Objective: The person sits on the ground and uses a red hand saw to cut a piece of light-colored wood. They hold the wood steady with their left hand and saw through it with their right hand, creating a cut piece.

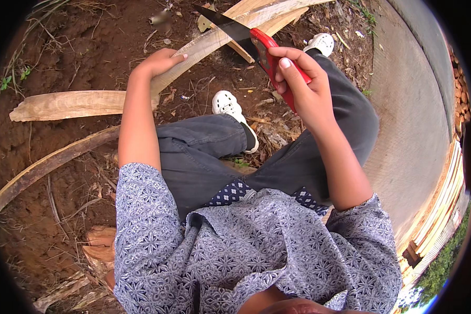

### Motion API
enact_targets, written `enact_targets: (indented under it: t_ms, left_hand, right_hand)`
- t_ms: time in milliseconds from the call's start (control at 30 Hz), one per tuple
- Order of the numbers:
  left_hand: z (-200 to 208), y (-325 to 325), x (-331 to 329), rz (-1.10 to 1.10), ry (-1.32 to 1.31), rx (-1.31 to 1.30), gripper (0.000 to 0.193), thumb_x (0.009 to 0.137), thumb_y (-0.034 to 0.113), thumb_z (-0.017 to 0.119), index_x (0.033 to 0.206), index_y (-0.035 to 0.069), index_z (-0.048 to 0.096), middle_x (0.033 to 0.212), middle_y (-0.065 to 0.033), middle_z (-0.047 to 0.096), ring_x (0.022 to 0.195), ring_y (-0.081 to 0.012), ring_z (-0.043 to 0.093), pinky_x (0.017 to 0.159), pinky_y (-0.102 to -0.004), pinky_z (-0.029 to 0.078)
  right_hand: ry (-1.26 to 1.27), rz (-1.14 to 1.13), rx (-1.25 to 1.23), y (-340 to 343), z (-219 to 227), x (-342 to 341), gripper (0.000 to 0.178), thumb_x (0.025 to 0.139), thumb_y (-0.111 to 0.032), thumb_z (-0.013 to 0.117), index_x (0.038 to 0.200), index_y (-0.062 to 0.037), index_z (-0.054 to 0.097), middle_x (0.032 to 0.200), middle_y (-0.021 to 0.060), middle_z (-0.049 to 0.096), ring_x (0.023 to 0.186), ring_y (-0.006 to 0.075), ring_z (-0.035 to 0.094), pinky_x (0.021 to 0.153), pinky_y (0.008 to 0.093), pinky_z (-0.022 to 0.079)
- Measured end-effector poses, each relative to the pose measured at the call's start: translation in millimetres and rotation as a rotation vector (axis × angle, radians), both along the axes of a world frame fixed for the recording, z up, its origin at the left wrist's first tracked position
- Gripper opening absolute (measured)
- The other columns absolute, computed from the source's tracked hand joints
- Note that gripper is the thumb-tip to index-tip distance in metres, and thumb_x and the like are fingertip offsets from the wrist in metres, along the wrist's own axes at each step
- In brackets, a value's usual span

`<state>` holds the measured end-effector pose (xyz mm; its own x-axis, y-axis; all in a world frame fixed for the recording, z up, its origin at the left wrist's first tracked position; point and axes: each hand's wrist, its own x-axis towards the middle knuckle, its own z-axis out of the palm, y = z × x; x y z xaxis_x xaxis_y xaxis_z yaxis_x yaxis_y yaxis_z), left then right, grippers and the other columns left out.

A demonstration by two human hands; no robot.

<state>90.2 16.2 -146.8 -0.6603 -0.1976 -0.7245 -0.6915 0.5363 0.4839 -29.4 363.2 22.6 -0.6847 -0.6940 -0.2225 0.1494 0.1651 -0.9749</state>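
Note:
My right hand [306, 81] is closed around the red handle of a hand saw [235, 32]. The saw's dark blade lies across a long pale wooden plank [214, 43], pointing to the upper left; whether its teeth have cut into the wood cannot be made out. Further down the same plank, my left hand [161, 63] grips its edge, thumb on the top face and fingers hidden behind. Under the plank near the blade, another piece of wood [239, 51] lies crosswise.
A second pale board [70, 103] lies on brown soil left of my left forearm. Below it curves a narrow bark-edged strip [52, 159]. My white clogs [227, 106] stand among wood chips. A large grey curved surface [408, 115] rises at right, with stacked wood [459, 94] beyond.

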Motion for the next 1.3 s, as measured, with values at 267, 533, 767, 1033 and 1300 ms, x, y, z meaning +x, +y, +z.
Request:
enact_targets:
  t_ms: [267, 533, 767, 1033, 1300]
  left_hand:
    - [-42, 33, 23, 0.09, 0.112, -0.331, 0.06, 0.103, 0.055, 0.046, 0.132, 0.006, 0.066, 0.13, -0.021, 0.068, 0.123, -0.0375, 0.064, 0.103, -0.0483, 0.049]
    - [-56, 53, 14, 0.243, -0.024, -0.385, 0.069, 0.103, 0.062, 0.035, 0.128, 0.008, 0.07, 0.129, -0.0227, 0.069, 0.123, -0.0396, 0.063, 0.103, -0.0506, 0.048]
    - [-55, 50, 13, 0.253, 0.037, -0.413, 0.063, 0.102, 0.064, 0.039, 0.126, 0.016, 0.073, 0.123, -0.0148, 0.073, 0.118, -0.034, 0.067, 0.1, -0.0489, 0.053]
    - [-57, 49, 6, 0.252, 0.078, -0.381, 0.064, 0.102, 0.064, 0.04, 0.127, 0.015, 0.072, 0.126, -0.0172, 0.071, 0.12, -0.0357, 0.066, 0.101, -0.0497, 0.05]
    - [-74, 53, 16, 0.263, 0.137, -0.439, 0.064, 0.101, 0.064, 0.04, 0.123, 0.014, 0.073, 0.118, -0.0177, 0.073, 0.114, -0.0371, 0.068, 0.097, -0.0509, 0.052]
  right_hand:
    - [0.05, 0.054, 0.05, -15, -52, 1, 0.025, 0.104, -0.02, 0.061, 0.124, -0.0067, 0.071, 0.082, -0.0039, 0.062, 0.071, 0.0038, 0.054, 0.066, 0.0229, 0.046]
    - [0.241, 0.002, 0.107, -22, -82, 23, 0.02, 0.1, -0.017, 0.066, 0.111, -0.0039, 0.076, 0.08, 0.0009, 0.07, 0.074, 0.006, 0.06, 0.069, 0.0259, 0.049]
    - [0.22, 0.029, 0.195, -21, -74, 21, 0.02, 0.102, -0.017, 0.063, 0.112, -0.0038, 0.074, 0.089, 0.0029, 0.071, 0.082, 0.0077, 0.062, 0.075, 0.0271, 0.05]
    - [0.15, 0.112, 0.238, -32, -63, 15, 0.021, 0.102, -0.02, 0.064, 0.114, -0.0048, 0.073, 0.091, 0.0019, 0.07, 0.079, 0.0094, 0.066, 0.072, 0.0278, 0.052]
    - [0.03, 0.127, 0.222, -25, -61, 12, 0.02, 0.103, -0.017, 0.064, 0.119, -0.0057, 0.07, 0.08, -0.0016, 0.062, 0.068, 0.0069, 0.06, 0.063, 0.0246, 0.049]
